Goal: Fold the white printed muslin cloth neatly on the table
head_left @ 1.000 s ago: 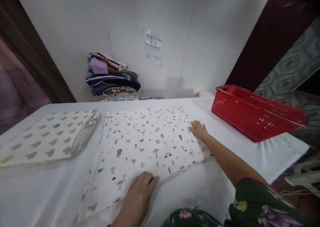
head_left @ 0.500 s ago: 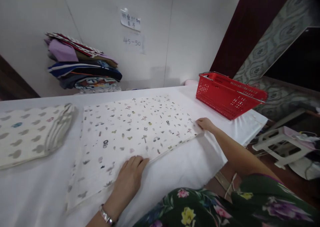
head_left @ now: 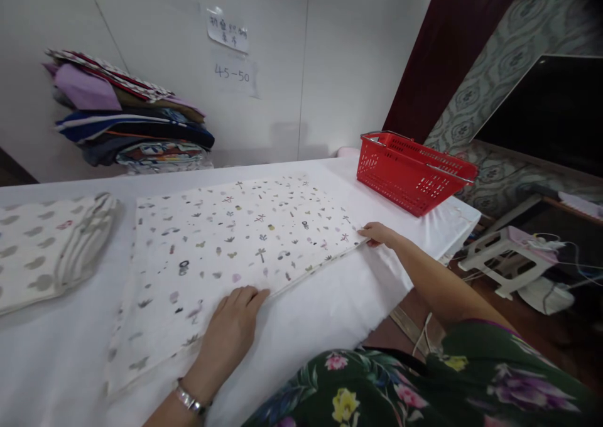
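Observation:
A white cloth printed with small motifs lies spread on the white table. My left hand rests flat on the cloth's near edge, fingers stretched out. My right hand is at the cloth's right near corner, with its fingers curled on the corner.
A folded cloth with grey hearts lies at the left. A stack of folded fabrics stands against the wall. A red plastic basket sits at the table's far right corner. A white stool stands on the floor to the right.
My right hand slid from the cloth's far right area down to its right near corner and curled on it. The view turned to the right. My left hand stayed on the near edge.

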Demonstrator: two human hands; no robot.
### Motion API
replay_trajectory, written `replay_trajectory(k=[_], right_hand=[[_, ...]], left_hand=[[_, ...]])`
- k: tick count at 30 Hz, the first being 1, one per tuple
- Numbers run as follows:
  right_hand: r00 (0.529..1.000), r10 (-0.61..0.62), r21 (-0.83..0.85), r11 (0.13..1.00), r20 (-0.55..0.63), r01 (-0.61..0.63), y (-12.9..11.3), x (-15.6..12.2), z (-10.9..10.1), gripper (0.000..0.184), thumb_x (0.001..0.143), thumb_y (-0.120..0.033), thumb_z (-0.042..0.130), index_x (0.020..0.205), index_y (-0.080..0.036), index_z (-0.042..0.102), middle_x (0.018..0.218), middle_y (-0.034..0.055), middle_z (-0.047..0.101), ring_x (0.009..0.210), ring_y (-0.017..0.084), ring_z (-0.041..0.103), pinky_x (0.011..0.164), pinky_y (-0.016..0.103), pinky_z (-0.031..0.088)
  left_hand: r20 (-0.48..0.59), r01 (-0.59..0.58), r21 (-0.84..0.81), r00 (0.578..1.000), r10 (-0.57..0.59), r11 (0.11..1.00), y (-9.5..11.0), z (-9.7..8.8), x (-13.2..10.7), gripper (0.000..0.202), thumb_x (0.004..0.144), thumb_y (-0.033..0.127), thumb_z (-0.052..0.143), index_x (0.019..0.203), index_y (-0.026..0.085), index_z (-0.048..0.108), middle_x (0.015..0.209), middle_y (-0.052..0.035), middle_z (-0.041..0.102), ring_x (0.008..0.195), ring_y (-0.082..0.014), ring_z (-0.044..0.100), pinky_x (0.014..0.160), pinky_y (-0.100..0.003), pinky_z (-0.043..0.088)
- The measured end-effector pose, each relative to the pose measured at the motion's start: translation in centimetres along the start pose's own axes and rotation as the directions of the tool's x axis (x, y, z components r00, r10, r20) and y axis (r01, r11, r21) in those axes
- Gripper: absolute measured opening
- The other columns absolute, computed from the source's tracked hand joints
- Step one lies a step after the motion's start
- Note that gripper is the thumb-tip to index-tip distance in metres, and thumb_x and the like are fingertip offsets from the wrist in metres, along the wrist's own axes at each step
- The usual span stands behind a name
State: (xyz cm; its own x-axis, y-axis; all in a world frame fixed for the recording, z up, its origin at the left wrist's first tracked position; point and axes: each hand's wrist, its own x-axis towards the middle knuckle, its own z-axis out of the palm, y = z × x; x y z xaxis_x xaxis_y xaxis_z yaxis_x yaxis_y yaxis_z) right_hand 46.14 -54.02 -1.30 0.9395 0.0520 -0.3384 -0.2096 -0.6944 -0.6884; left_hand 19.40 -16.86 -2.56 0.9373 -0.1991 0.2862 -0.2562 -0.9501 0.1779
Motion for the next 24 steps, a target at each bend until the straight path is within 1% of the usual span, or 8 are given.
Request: replay_trajectory(k=[4, 7, 11, 15, 18, 20, 22, 24], right_hand=[[0.993, -0.050, -0.030, 0.998, -0.107, 0.047, 0.5, -0.4, 0.4, 0.027, 0.068, -0.039, 0.070, 0.077, -0.016, 0.059, 0.050, -0.0038, 0.051, 0.040, 0.009, 0.046, 0.040, 0.020, 0.036], [0.988, -0.067, -0.043, 0.997, -0.141, 0.061, 0.9, -0.6, 0.5, 0.027, 0.067, -0.038, 0.070, 0.079, -0.016, 0.060, 0.049, -0.0050, 0.049, 0.039, 0.008, 0.043, 0.039, 0.020, 0.032], [0.988, -0.081, -0.022, 0.997, -0.134, 0.079, 1.1, -0.8, 0.4, 0.034, 0.068, -0.044, 0.069, 0.086, -0.017, 0.061, 0.047, -0.0059, 0.048, 0.039, 0.008, 0.041, 0.038, 0.020, 0.031], [0.990, -0.109, 0.043, 0.993, -0.086, 0.113, 1.3, -1.7, -0.1, 0.041, 0.077, -0.054, 0.057, 0.096, -0.018, 0.059, 0.046, -0.0054, 0.047, 0.041, 0.010, 0.045, 0.041, 0.020, 0.035], [0.986, -0.155, 0.104, 0.981, -0.069, 0.161, 1.7, -3.0, -0.5, 0.043, 0.080, -0.055, 0.050, 0.104, -0.019, 0.055, 0.054, -0.0029, 0.054, 0.051, 0.012, 0.053, 0.046, 0.021, 0.040], [0.978, -0.199, 0.137, 0.969, -0.063, 0.206, 2.1, -3.8, -0.6, 0.044, 0.076, -0.052, 0.055, 0.106, -0.021, 0.052, 0.065, -0.0013, 0.059, 0.058, 0.012, 0.056, 0.052, 0.021, 0.043], [0.968, -0.240, 0.158, 0.955, -0.072, 0.249, 2.6, -4.4, -0.4, 0.045, 0.070, -0.048, 0.061, 0.104, -0.022, 0.050, 0.075, -0.0007, 0.061, 0.063, 0.012, 0.056, 0.057, 0.022, 0.045], [0.957, -0.269, 0.165, 0.945, -0.104, 0.283, 3.0, -4.6, 0.1, 0.041, 0.066, -0.046, 0.062, 0.096, -0.022, 0.048, 0.078, -0.0016, 0.060, 0.063, 0.011, 0.055, 0.058, 0.022, 0.044]], left_hand=[[0.011, 0.015, 0.030, 1.000, -0.015, 0.999, 0.2, 0.0, 0.0, 0.046, 0.078, 0.001, 0.033, 0.113, 0.017, 0.059, 0.099, -0.0079, 0.060, 0.091, -0.0215, 0.052, 0.077, -0.036, 0.043], [-0.003, 0.007, 0.020, 1.000, -0.007, 1.000, 0.1, 0.1, 0.0, 0.046, 0.077, 0.001, 0.033, 0.113, 0.017, 0.059, 0.099, -0.0079, 0.060, 0.091, -0.0214, 0.053, 0.077, -0.036, 0.043], [-0.042, -0.003, -0.015, 0.999, 0.003, 1.000, -0.3, 0.3, -0.1, 0.045, 0.077, 0.003, 0.035, 0.112, 0.018, 0.059, 0.101, -0.0072, 0.060, 0.091, -0.0201, 0.053, 0.078, -0.035, 0.044], [-0.046, -0.011, -0.029, 0.999, 0.009, 1.000, -0.5, 0.4, -0.1, 0.045, 0.076, 0.003, 0.037, 0.112, 0.018, 0.059, 0.102, -0.0070, 0.060, 0.093, -0.0201, 0.053, 0.079, -0.035, 0.045], [-0.050, -0.009, -0.035, 0.999, 0.007, 0.999, -0.6, 0.5, -0.2, 0.045, 0.076, 0.003, 0.037, 0.112, 0.018, 0.059, 0.103, -0.0070, 0.060, 0.093, -0.0205, 0.053, 0.080, -0.036, 0.045], [-0.056, -0.007, -0.047, 0.998, 0.004, 0.999, -0.6, 0.5, -0.1, 0.046, 0.075, 0.003, 0.037, 0.111, 0.018, 0.060, 0.102, -0.0065, 0.061, 0.093, -0.0202, 0.054, 0.080, -0.036, 0.045], [-0.058, -0.006, -0.057, 0.998, 0.002, 0.998, -0.6, 0.4, -0.1, 0.046, 0.074, 0.003, 0.037, 0.111, 0.019, 0.060, 0.101, -0.0063, 0.061, 0.092, -0.0198, 0.054, 0.080, -0.035, 0.046], [-0.057, -0.001, -0.056, 0.998, -0.002, 0.998, -0.5, 0.4, 0.0, 0.046, 0.074, 0.003, 0.037, 0.110, 0.018, 0.061, 0.100, -0.0065, 0.061, 0.091, -0.0198, 0.055, 0.080, -0.035, 0.046]])
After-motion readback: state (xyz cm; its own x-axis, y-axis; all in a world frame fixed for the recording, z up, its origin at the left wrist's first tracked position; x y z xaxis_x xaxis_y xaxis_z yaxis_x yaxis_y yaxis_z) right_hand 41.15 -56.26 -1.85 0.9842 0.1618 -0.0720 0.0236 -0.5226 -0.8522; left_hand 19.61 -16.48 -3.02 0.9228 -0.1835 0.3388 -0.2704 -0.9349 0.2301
